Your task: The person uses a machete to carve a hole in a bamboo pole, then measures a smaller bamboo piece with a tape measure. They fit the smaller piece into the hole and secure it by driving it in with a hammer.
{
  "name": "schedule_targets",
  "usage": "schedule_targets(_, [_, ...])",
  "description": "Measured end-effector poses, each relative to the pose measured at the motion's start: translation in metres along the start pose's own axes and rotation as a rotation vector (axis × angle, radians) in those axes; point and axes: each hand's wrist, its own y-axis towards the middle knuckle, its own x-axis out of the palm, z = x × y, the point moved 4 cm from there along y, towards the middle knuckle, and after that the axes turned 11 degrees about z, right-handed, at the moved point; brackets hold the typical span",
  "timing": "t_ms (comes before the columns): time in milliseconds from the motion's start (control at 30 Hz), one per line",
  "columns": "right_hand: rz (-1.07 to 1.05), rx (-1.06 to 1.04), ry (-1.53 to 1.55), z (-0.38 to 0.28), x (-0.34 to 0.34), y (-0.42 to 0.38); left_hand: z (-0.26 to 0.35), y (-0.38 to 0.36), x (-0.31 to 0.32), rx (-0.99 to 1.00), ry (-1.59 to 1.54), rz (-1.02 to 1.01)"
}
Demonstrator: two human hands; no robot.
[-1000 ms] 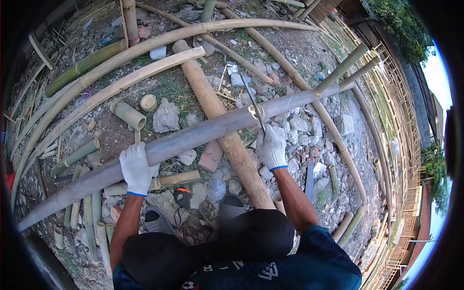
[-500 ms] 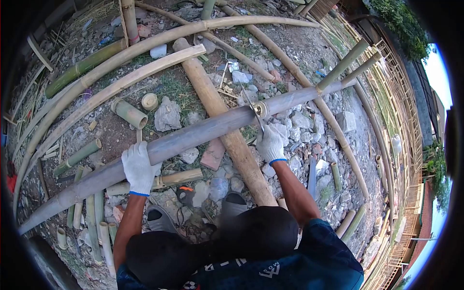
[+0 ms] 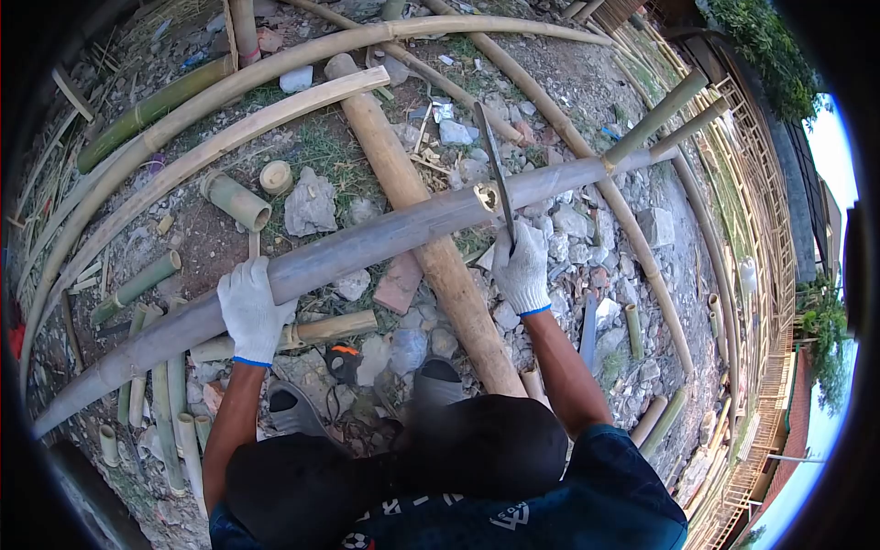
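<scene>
A long grey bamboo pole (image 3: 367,246) lies slanting across a thick tan bamboo log (image 3: 458,291). A pale notch (image 3: 485,196) is cut in the pole's upper side, right of the log. My right hand (image 3: 521,268), in a white glove, is closed on a long-bladed knife (image 3: 497,165); the blade points up and crosses the pole just beside the notch. Wrapped round the pole to the left is my gloved left hand (image 3: 252,310).
Cut bamboo pieces (image 3: 236,201) and rubble (image 3: 312,203) lie round the pole. Two green bamboo posts (image 3: 656,115) rise at the right. A saw-like blade (image 3: 588,332) rests on the stones. Curved poles (image 3: 302,56) arch across the back.
The knife has moved from the notch to just right of it, and its blade now shows broad and more upright. My left hand still holds the pole.
</scene>
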Motion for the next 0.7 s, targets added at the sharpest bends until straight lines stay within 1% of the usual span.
schedule_targets(100, [-0.237,0.020,-0.249,0.036,0.023,-0.010,0.000,0.001,0.001,0.000,0.021,0.026])
schedule_targets(133, [-0.294,0.075,-0.221,0.045,0.026,-0.006,-0.001,0.008,0.002,-0.003,0.021,0.067])
schedule_targets(167, [-0.163,-0.009,-0.100,0.046,0.028,-0.005,-0.003,0.008,0.003,0.001,0.023,0.085])
schedule_targets(200, [-0.124,0.010,-0.128,0.033,0.015,-0.005,-0.002,-0.002,0.005,0.026,0.020,0.070])
schedule_targets(233, [-0.075,0.015,-0.154,0.008,0.000,0.015,-0.001,-0.004,0.006,0.019,0.017,0.053])
schedule_targets(267, [-0.014,0.097,-0.036,-0.016,-0.016,0.028,0.000,-0.004,0.005,0.017,0.017,0.034])
schedule_targets(300, [0.018,0.138,0.038,-0.020,-0.021,0.030,-0.001,-0.001,0.003,0.015,0.019,0.025])
schedule_targets(367, [0.011,0.042,-0.019,0.020,0.005,0.005,0.001,-0.001,0.001,0.024,0.015,0.039])
schedule_targets(400, [-0.186,-0.067,-0.186,0.042,0.020,-0.007,0.001,-0.003,0.003,0.034,0.015,0.071])
schedule_targets(433, [-0.190,-0.090,-0.191,0.038,0.014,-0.005,0.000,-0.002,0.001,0.043,0.017,0.106])
schedule_targets(500, [-0.215,-0.159,-0.194,0.033,0.011,0.009,0.000,0.007,0.003,-0.004,-0.008,0.104])
schedule_targets(533, [-0.216,0.017,-0.153,0.017,0.004,0.012,-0.001,0.005,0.001,-0.008,0.003,0.052])
schedule_targets(567, [-0.104,0.082,-0.076,-0.012,-0.013,0.022,-0.001,0.000,0.002,-0.013,0.013,-0.001])
schedule_targets(633, [0.000,0.151,0.044,-0.009,-0.012,0.016,-0.002,-0.002,0.002,0.009,0.025,0.016])
schedule_targets(700, [-0.231,-0.009,-0.163,0.036,0.021,-0.010,0.000,-0.002,0.002,0.039,0.027,0.055])
